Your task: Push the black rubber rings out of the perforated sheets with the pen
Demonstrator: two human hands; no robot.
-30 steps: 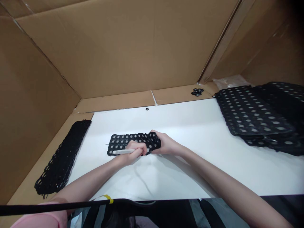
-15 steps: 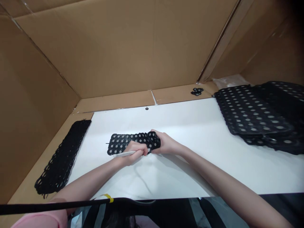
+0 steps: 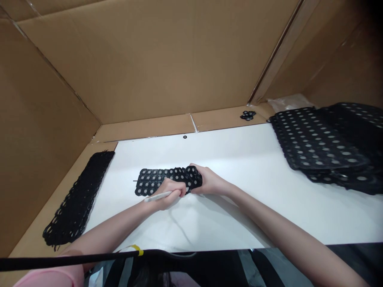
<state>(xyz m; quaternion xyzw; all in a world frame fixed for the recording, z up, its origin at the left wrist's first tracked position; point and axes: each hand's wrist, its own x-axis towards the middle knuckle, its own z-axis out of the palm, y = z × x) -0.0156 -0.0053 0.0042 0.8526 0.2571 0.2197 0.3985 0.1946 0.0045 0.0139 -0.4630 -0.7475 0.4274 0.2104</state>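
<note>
A black sheet with rows of pale round dots [image 3: 149, 178] lies lengthwise on the white board. My left hand [image 3: 170, 190] rests over its near edge, fingers closed round a slim white pen-shaped tool [image 3: 158, 196]. The tool's tip is hidden at the fingers, so I cannot tell exactly what kind it is. My right hand [image 3: 208, 180] grips the sheet's right end between thumb and fingers, where the material looks bunched or curled up. A thin dark strand sticks out from the sheet's left end.
The white board [image 3: 239, 151] fills the middle, with cardboard walls [image 3: 143, 63] behind and beside it. A black openwork strip [image 3: 79, 195] lies left. Large dotted black sheets [image 3: 323, 139] are piled right. A small black dotted scrap [image 3: 248, 115] and a tiny black ring [image 3: 184, 137] lie farther back.
The white tool has tilted in my left hand, its back end now lower and nearer the wrist. My right hand and the sheet stay nearly where they were.
</note>
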